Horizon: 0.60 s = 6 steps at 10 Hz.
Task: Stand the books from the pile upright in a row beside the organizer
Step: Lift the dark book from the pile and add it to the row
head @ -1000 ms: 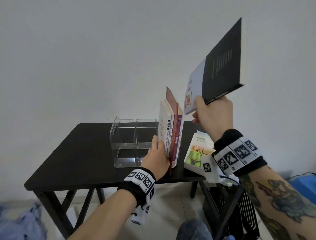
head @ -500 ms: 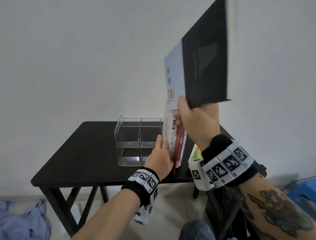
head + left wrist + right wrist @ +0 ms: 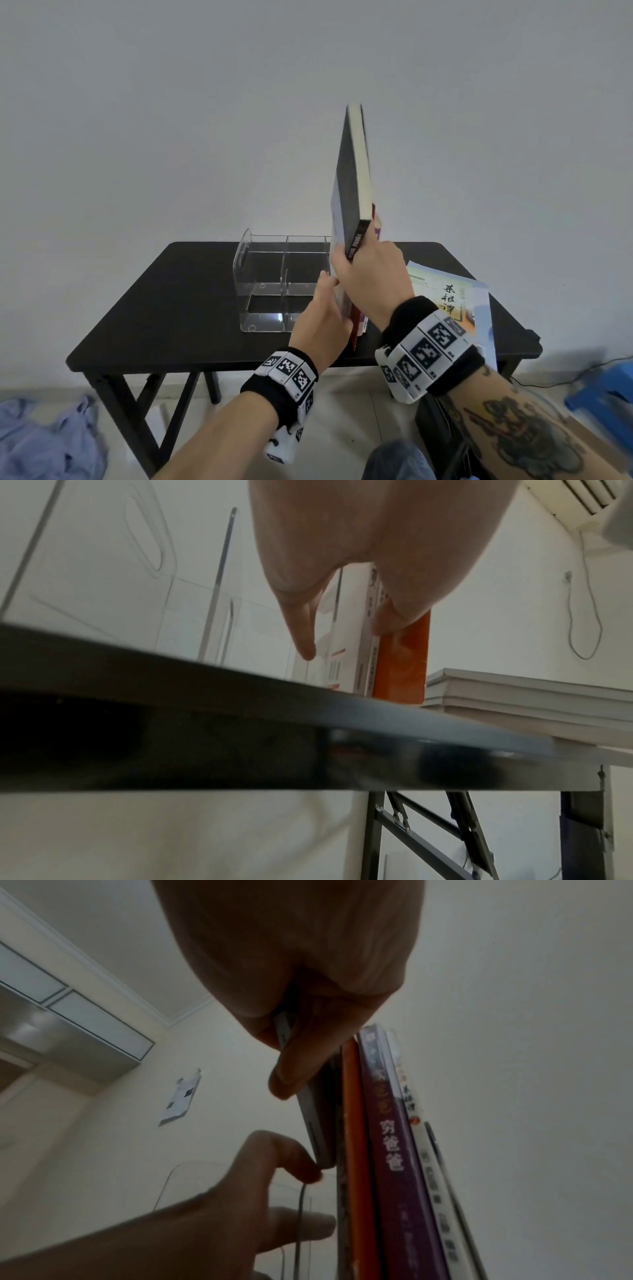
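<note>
My right hand (image 3: 356,263) grips a black-covered book (image 3: 352,178) by its lower corner and holds it upright, edge-on, above the left end of the standing books (image 3: 359,318). These stand in a row against the right side of the clear organizer (image 3: 270,274). In the right wrist view the held book (image 3: 318,1123) hangs just left of the orange book (image 3: 356,1150) and purple book (image 3: 390,1150). My left hand (image 3: 322,315) rests against the row's near left side; its thumb (image 3: 400,610) touches the white and orange spines. The pile (image 3: 448,298) lies flat to the right.
The black table (image 3: 178,301) is small, and its front edge is close to my wrists. Its bare left half lies beside the organizer. Blue cloth (image 3: 44,442) lies on the floor at the left, a blue stool (image 3: 606,387) at the right. A wall rises right behind the table.
My right hand has swung the black book from high on the right down and left, turning it upright over the row. My left hand has stayed at the books.
</note>
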Tool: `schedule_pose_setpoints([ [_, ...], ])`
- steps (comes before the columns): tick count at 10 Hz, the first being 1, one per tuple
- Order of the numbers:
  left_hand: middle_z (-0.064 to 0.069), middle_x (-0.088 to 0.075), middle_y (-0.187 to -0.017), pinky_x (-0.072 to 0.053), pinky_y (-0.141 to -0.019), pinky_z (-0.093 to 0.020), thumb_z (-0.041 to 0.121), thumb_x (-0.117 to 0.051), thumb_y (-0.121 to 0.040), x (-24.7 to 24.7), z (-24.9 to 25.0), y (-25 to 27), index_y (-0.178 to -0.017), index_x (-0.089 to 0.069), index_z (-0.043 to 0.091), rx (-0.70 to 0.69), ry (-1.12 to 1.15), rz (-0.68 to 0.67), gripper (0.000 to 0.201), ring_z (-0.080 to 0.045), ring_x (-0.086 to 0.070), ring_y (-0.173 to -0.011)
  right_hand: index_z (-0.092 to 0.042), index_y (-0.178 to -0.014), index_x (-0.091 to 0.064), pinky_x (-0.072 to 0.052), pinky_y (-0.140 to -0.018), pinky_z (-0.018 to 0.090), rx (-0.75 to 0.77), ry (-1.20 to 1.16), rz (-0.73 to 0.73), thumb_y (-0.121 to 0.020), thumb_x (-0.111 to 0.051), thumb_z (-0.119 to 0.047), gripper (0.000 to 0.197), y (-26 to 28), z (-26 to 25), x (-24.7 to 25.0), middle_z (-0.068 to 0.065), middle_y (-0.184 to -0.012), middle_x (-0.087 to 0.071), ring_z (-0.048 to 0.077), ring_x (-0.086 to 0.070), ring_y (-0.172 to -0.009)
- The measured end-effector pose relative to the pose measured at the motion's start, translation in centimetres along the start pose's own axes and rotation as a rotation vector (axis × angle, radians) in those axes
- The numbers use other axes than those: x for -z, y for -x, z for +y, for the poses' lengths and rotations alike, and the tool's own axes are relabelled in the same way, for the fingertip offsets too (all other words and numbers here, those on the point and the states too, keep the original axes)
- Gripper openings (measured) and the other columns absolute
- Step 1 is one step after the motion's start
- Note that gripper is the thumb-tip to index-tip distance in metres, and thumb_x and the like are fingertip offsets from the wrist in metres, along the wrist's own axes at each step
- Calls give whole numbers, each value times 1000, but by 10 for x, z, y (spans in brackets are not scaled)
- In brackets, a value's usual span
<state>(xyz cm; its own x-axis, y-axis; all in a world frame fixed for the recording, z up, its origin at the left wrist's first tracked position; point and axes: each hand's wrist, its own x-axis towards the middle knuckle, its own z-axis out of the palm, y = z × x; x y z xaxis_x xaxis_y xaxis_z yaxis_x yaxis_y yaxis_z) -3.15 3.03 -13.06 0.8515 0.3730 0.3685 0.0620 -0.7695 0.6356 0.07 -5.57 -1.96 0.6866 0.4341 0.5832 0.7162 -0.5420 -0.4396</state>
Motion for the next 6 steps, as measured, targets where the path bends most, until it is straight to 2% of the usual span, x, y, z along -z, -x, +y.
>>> schedule_pose_setpoints([
  [1, 1, -68, -90, -56, -59, -31, 23, -57, -90, 0, -6, 3, -128, -20, 24, 15, 19, 58, 54, -14, -67, -67, -17, -145, -20, -52, -66, 35, -55, -8, -60, -95, -48, -28, 59, 4, -5, 3, 5, -80, -60, 26, -60, -69],
  [2, 9, -58, -92, -50, -64, -25, 38, -45, -87, 10, 3, 2, -138, -19, 15, -2, 0, 24, 62, -10, -59, -68, -16, -152, -8, -45, -68, 30, -88, 3, -112, -98, -48, -27, 68, 6, -10, 3, 3, -82, -55, 26, -58, -73],
  [3, -6, -61, -120, -51, -85, -36, 26, -45, -93, 19, 11, 3, -149, -22, 11, 19, -28, 21, 62, -24, -63, -102, -20, -151, -9, -53, -83, 39, -139, -42, -163, -99, -49, -34, 67, 9, -11, 0, 13, -100, -68, 35, -66, -92],
  [4, -5, -57, -133, -50, -93, -36, 19, -44, -98, 16, 6, 0, -152, -18, 17, 32, -83, 49, 60, -21, -62, -110, -20, -151, -10, -53, -83, 41, -145, -34, -176, -100, -45, -38, 64, 13, -11, 0, 15, -100, -67, 35, -67, -90],
  [5, 8, -57, -128, -44, -90, -23, 25, -47, -100, 10, 2, 1, -152, -9, 28, 21, -128, 48, 65, -11, -63, -103, -17, -151, -11, -53, -76, 39, -126, -12, -176, -100, -42, -25, 59, 15, -9, -2, 17, -94, -67, 35, -66, -85],
  [6, -2, -53, -138, -38, -90, -21, 28, -46, -101, 6, -1, -1, -147, -27, 19, 100, -157, -7, 51, -18, -54, -121, -20, -151, -10, -50, -72, 36, -131, 17, -193, -98, -41, -15, 62, 14, -4, -6, 18, -94, -67, 34, -65, -82],
])
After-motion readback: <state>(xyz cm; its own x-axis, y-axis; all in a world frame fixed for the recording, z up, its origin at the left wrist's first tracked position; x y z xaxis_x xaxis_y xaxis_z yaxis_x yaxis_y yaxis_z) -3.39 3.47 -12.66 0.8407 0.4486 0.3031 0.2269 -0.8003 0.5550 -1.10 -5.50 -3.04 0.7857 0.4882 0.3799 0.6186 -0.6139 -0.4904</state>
